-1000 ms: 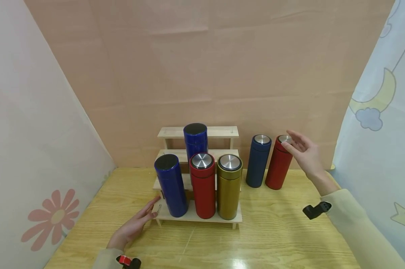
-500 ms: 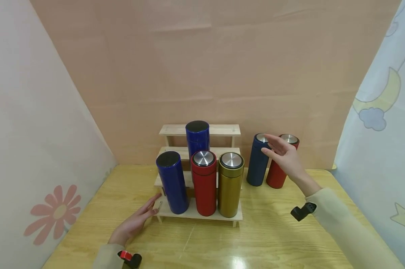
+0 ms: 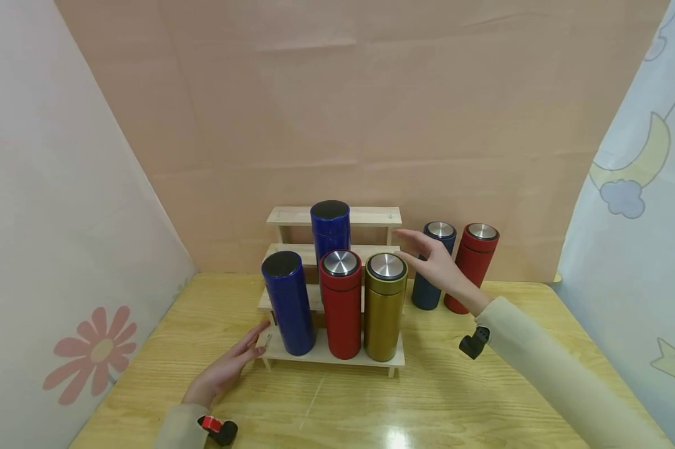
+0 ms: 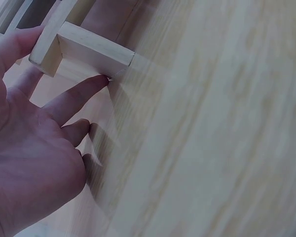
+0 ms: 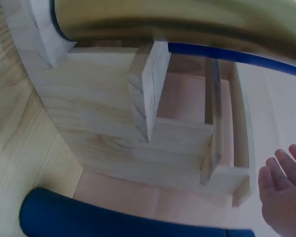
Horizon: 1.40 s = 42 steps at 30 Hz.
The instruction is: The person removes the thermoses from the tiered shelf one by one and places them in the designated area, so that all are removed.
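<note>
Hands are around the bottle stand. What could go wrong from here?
The right hand is open near the top of the gold bottle; a sideways brush might tip it off the right end of the stand.

The left hand appears to touch the stand's left side; a push could jog it and rock the bottles on it.

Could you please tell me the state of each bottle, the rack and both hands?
Wooden rack: standing on the table
Front-left blue bottle: upright, capped, lowest shelf
Rear blue bottle: upright, capped, base hidden
Front red bottle: upright, capped, lowest shelf
Gold bottle: upright, capped, lowest shelf
Dark blue bottle: upright, capped, on table
Far-right red bottle: upright, capped, on table
Left hand: touching the rack
Right hand: holding nothing
</note>
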Available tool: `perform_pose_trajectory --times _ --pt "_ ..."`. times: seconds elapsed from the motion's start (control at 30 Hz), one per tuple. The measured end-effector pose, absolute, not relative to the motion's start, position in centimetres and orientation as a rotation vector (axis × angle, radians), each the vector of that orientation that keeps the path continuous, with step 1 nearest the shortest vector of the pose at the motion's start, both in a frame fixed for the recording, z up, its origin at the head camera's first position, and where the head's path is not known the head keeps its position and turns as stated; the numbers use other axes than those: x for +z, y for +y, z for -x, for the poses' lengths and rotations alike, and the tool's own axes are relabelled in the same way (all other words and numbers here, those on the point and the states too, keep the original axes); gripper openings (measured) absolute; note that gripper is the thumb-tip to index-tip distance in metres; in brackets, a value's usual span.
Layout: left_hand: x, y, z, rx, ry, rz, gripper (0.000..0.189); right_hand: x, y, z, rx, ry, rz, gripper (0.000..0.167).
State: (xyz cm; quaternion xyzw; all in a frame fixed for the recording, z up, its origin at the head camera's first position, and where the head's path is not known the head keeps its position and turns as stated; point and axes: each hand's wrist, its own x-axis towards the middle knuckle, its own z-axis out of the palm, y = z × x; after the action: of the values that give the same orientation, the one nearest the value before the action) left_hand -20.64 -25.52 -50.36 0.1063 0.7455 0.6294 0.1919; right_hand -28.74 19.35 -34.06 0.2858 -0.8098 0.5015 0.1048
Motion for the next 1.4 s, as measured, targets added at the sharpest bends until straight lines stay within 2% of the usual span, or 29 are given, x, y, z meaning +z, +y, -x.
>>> perform_pose_trajectory --times 0.43,0.7,1.4 --pt "-50.6 -25.5 20.5 1.769 2.078 -0.314 0.063 -30.1 16.2 30.6 1.494 -2.501 -1.092 0.049" --pt "-50.6 -25.5 20.5 1.780 2.060 -0.331 0.062 -27.3 14.9 30.2 1.581 -2.435 -1.171 0.046" --pt "-50.7 -25.6 20.2 1.797 2.062 -0.339 0.062 -25.7 11.8 29.6 1.673 -2.580 -1.266 0.062"
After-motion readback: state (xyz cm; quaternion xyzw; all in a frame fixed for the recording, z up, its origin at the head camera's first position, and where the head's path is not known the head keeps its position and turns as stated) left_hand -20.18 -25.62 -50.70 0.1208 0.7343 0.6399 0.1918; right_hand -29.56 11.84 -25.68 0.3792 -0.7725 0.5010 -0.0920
